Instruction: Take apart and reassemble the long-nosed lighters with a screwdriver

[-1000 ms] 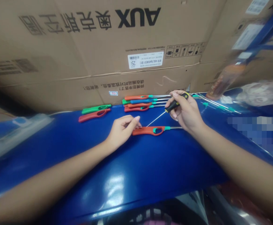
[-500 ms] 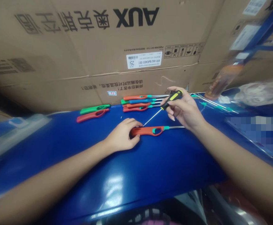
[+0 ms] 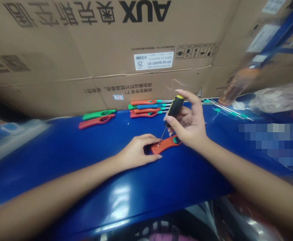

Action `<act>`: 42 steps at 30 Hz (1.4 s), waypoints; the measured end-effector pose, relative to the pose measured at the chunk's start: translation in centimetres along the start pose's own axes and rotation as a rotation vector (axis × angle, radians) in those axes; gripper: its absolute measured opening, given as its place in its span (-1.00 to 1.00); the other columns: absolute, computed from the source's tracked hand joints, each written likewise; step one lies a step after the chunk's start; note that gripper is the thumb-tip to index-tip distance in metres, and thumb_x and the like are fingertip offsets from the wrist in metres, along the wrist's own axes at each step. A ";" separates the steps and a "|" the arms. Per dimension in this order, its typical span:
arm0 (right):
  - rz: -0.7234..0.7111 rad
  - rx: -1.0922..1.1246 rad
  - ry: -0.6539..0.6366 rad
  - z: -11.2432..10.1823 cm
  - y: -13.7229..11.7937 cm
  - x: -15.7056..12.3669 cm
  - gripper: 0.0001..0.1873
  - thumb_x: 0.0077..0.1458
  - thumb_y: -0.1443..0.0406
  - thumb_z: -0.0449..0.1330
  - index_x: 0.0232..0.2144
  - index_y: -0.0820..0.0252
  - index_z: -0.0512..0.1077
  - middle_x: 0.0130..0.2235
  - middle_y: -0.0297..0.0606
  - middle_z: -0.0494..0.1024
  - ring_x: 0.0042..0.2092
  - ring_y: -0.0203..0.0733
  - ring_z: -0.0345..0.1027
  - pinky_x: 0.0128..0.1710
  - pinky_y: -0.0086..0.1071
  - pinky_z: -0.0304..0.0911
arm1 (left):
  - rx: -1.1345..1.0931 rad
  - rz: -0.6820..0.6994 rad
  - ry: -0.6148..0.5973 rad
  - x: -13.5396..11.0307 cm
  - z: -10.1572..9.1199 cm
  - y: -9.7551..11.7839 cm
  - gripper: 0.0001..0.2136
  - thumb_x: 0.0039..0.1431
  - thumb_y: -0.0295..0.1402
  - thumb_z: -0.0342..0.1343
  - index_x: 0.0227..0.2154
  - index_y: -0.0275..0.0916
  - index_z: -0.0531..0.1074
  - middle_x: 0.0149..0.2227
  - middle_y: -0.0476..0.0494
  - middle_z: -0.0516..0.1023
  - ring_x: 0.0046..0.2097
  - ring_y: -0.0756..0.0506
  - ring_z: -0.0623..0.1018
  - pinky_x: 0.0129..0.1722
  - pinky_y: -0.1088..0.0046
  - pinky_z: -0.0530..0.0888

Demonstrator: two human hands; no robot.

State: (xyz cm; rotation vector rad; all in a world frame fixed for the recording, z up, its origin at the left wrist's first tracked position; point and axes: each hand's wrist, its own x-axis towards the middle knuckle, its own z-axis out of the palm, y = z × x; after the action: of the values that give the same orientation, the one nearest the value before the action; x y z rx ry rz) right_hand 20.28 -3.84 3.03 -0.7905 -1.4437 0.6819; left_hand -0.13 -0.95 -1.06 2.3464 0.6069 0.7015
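An orange long-neck gas lighter (image 3: 165,144) with a green trigger lies on the blue table. My left hand (image 3: 137,150) grips its rear end between thumb and fingers. In my right hand (image 3: 190,122) is a screwdriver (image 3: 175,106) with a black and yellow handle, held steeply tilted. Its thin shaft points down, and the tip meets the lighter's upper face near a slot by my left fingers. My right hand hides the lighter's front part and metal neck.
Several assembled lighters (image 3: 146,114) lie side by side behind my hands. Left of them are a green casing (image 3: 96,115) and a red casing (image 3: 92,123). Metal necks with green parts (image 3: 233,110) and an orange bottle (image 3: 239,85) are at right. A large cardboard box (image 3: 68,43) stands behind.
The screwdriver has swung more upright, its tip moving from beside the lighter's edge onto its upper face. The lighter has turned slightly and shifted right and nearer to me, with my left hand.
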 end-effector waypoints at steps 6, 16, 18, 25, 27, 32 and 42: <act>-0.012 -0.027 -0.042 0.5 0.2 -0.5 -0.36 0.12 0.11 0.33 0.17 -0.18 0.16 -0.24 -0.32 0.52 -0.41 -0.20 0.48 -0.53 -0.32 0.44 | -0.014 -0.005 -0.008 0.1 0.1 -0.1 -0.62 0.06 -0.25 0.37 -0.07 -0.25 0.56 -0.05 -0.24 0.62 -0.02 -0.19 0.60 0.06 0.25 0.51; -0.052 -0.089 -0.091 0.6 0.7 -0.8 -0.38 0.15 0.16 0.31 0.18 -0.19 0.15 -0.21 -0.29 0.50 -0.36 -0.18 0.49 -0.51 -0.31 0.45 | -0.003 0.011 -0.005 0.1 0.0 0.0 -0.67 0.07 -0.25 0.35 -0.09 -0.22 0.56 -0.10 -0.18 0.61 -0.08 -0.17 0.61 0.00 0.27 0.53; -0.074 -0.115 -0.100 0.6 0.8 -0.9 -0.38 0.15 0.16 0.31 0.18 -0.19 0.16 -0.16 -0.27 0.49 -0.30 -0.14 0.50 -0.49 -0.30 0.46 | -0.003 0.012 -0.003 0.1 0.0 -0.1 -0.67 0.07 -0.24 0.35 -0.10 -0.22 0.56 -0.10 -0.18 0.61 -0.09 -0.17 0.61 -0.01 0.26 0.53; -0.162 -0.173 -0.107 0.4 1.0 -0.9 -0.40 0.15 0.21 0.31 0.17 -0.17 0.18 -0.05 -0.24 0.44 -0.17 -0.11 0.51 -0.34 -0.24 0.53 | 0.005 0.005 -0.010 0.1 -0.1 0.0 -0.67 0.07 -0.24 0.36 -0.10 -0.24 0.55 -0.11 -0.19 0.61 -0.09 -0.17 0.60 -0.01 0.28 0.52; -0.172 -0.190 -0.124 0.4 0.9 -0.9 -0.41 0.17 0.22 0.29 0.17 -0.17 0.16 -0.10 -0.25 0.44 -0.19 -0.12 0.50 -0.32 -0.23 0.54 | 0.005 0.001 -0.013 0.1 -0.1 0.0 -0.67 0.07 -0.24 0.35 -0.10 -0.23 0.56 -0.11 -0.18 0.61 -0.09 -0.17 0.60 -0.01 0.27 0.52; -0.215 -0.236 -0.251 0.1 0.5 -1.0 -0.37 0.19 0.23 0.24 0.22 -0.14 0.08 -0.06 -0.20 0.46 -0.16 -0.09 0.49 -0.28 -0.20 0.54 | -0.006 0.000 -0.010 0.1 0.0 0.0 -0.70 0.08 -0.24 0.34 -0.13 -0.21 0.57 -0.17 -0.16 0.61 -0.14 -0.17 0.59 -0.06 0.27 0.53; -0.352 -0.485 -0.254 0.4 -0.2 0.2 -0.36 0.07 0.18 0.35 0.15 -0.10 0.20 0.02 -0.18 0.45 -0.31 -0.15 0.42 -0.45 -0.27 0.39 | 0.027 0.010 -0.002 0.1 0.1 -0.2 -0.75 0.07 -0.31 0.35 -0.17 -0.21 0.58 -0.17 -0.16 0.63 -0.14 -0.18 0.60 -0.06 0.28 0.52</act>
State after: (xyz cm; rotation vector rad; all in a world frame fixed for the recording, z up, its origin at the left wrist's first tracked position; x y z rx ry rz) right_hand 19.92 -3.79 3.34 -0.8043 -1.9613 0.1615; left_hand -0.06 -0.76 -1.21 2.3768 0.6075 0.6999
